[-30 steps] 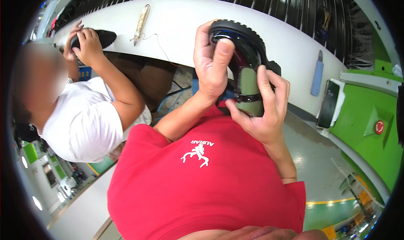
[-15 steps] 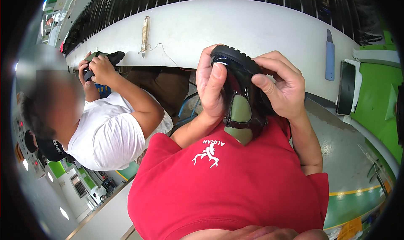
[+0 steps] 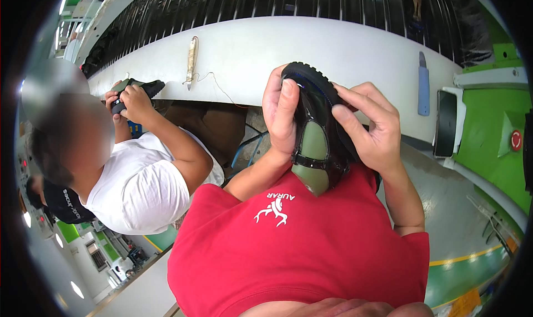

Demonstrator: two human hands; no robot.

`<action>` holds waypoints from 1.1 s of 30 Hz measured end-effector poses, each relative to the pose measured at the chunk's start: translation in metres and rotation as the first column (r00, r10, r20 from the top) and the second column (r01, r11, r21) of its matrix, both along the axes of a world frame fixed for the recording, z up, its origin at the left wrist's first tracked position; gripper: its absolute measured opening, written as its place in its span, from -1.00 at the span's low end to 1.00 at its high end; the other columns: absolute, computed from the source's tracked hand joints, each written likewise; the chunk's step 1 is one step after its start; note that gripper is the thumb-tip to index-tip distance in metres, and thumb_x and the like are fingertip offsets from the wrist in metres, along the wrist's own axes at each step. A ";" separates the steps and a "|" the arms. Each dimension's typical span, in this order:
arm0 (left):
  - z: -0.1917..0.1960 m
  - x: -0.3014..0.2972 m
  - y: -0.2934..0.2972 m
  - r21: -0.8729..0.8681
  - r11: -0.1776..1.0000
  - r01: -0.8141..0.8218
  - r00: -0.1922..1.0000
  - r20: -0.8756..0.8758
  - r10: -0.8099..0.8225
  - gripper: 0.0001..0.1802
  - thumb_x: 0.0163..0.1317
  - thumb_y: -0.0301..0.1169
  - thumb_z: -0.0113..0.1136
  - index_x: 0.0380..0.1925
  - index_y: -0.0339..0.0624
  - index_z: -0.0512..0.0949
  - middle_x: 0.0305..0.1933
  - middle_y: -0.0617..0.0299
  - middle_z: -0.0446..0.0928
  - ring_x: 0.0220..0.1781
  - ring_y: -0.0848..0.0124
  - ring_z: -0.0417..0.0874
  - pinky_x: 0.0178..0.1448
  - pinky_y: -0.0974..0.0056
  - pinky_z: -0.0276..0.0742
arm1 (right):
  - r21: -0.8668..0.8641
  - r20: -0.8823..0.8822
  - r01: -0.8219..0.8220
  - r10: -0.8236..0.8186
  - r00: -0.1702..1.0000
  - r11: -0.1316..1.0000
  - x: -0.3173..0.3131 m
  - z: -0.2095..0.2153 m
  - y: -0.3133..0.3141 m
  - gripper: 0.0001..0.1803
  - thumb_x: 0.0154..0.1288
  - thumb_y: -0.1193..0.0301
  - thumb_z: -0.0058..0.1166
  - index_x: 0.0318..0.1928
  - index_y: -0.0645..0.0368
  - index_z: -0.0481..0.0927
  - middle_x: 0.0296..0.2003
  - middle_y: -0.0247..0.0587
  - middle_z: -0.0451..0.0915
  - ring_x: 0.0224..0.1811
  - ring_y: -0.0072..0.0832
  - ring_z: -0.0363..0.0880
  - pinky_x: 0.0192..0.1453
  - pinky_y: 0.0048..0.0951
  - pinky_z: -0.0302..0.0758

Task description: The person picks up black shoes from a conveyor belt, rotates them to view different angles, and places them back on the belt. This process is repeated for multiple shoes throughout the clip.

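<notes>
A glossy black shoe (image 3: 323, 117) with olive-green panels and a thick ridged black sole is held up in front of my chest. My left hand (image 3: 280, 111) wraps round its left side, the thumb lying on the upper just below the sole edge. On the other side, my right hand (image 3: 369, 122) pinches the rim where sole and upper meet, thumb and fingers close together there. Whether anything small sits between those fingertips is too hidden to tell.
Ahead runs a white bench (image 3: 244, 50) before dark metal rollers (image 3: 266, 0). On it lie a pale pen-shaped tool with a thread (image 3: 191, 61) and a blue-handled knife (image 3: 423, 89). A phone (image 3: 445, 122) rests by a green machine (image 3: 488, 145). At left, a co-worker in white (image 3: 144, 172) holds another shoe (image 3: 136, 89).
The view has shifted, so the bench and its tools sit lower in the picture. The shoe has tilted slightly in my hands, showing more of its green panel. Both hands keep their hold.
</notes>
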State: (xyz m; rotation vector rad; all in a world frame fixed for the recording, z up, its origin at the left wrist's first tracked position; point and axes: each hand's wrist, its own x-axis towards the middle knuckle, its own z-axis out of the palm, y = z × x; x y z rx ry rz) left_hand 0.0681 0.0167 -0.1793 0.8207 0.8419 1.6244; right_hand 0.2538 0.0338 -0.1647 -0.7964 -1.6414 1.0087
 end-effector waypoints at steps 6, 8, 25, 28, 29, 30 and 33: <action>0.013 -0.008 0.036 -0.135 0.988 -0.072 0.989 0.119 0.089 -0.26 0.74 0.28 -0.14 -0.02 -0.21 0.68 -0.24 0.09 0.76 -0.27 0.33 0.82 -0.17 0.19 0.82 | 0.192 0.159 -0.136 0.106 0.982 0.972 0.022 0.016 -0.015 0.31 -0.27 0.11 0.90 0.58 0.17 0.51 0.44 0.22 0.51 0.33 0.05 0.65 0.43 -0.04 0.62; 0.013 -0.010 0.034 -0.102 0.992 -0.073 0.988 0.126 0.086 -0.47 0.75 0.06 0.02 0.12 -0.24 0.59 -0.12 0.08 0.75 -0.18 0.35 0.82 -0.06 0.22 0.81 | 0.293 0.177 -0.090 0.038 0.983 0.952 0.024 0.006 -0.016 0.23 -0.26 0.10 0.90 0.51 0.17 0.59 0.40 0.25 0.56 0.30 0.09 0.66 0.37 -0.05 0.64; 0.037 -0.017 0.035 0.176 0.984 -0.005 0.984 -0.175 0.037 -0.55 0.21 -0.44 0.70 0.06 -0.22 0.72 -0.01 0.23 0.76 -0.03 0.54 0.77 0.12 0.35 0.72 | 0.652 0.131 0.216 -0.389 0.912 0.727 0.045 0.020 -0.024 -0.53 0.53 0.36 0.33 0.34 0.20 0.56 0.07 0.00 0.82 0.16 0.05 0.63 0.15 0.08 0.65; 0.013 -0.002 0.037 0.043 0.999 -0.020 0.951 -0.307 0.032 -0.60 0.48 -0.19 0.41 0.13 -0.24 0.67 0.09 0.18 0.72 0.19 0.38 0.71 0.36 0.19 0.62 | 0.676 0.137 0.151 -0.325 0.936 0.722 0.050 0.050 0.000 -0.24 0.56 -0.19 0.25 0.24 0.34 0.64 -0.07 0.06 0.83 0.02 0.00 0.66 0.07 0.02 0.67; 0.002 0.003 0.039 0.010 0.999 0.044 0.959 -0.281 -0.039 -0.57 0.52 -0.14 0.37 0.17 -0.23 0.67 0.15 0.16 0.70 0.25 0.34 0.70 0.41 0.17 0.58 | 0.659 0.232 0.125 -0.359 0.904 0.741 0.056 0.063 0.007 -0.06 0.49 -0.39 0.19 0.17 0.40 0.68 -0.12 0.06 0.82 -0.01 0.00 0.66 0.06 -0.03 0.64; -0.009 0.004 0.041 -0.023 0.994 0.103 0.960 -0.260 -0.105 -0.54 0.57 -0.08 0.32 0.20 -0.22 0.66 0.22 0.13 0.68 0.32 0.29 0.68 0.47 0.15 0.54 | 0.634 0.258 0.108 -0.341 0.904 0.765 0.055 0.072 0.017 -0.18 0.49 -0.27 0.28 0.14 0.39 0.71 -0.14 0.05 0.78 -0.02 -0.03 0.65 0.04 -0.09 0.61; -0.019 -0.004 0.050 0.192 0.956 0.222 0.929 -0.340 -0.148 -0.30 0.45 0.00 0.49 0.40 -0.20 0.57 0.44 -0.03 0.56 0.46 0.10 0.65 0.60 0.07 0.48 | 0.376 0.462 -0.028 -0.161 0.872 0.926 0.059 0.093 0.045 -0.45 0.27 0.14 0.55 0.10 0.29 0.74 -0.15 0.04 0.70 -0.06 -0.07 0.64 0.00 -0.12 0.58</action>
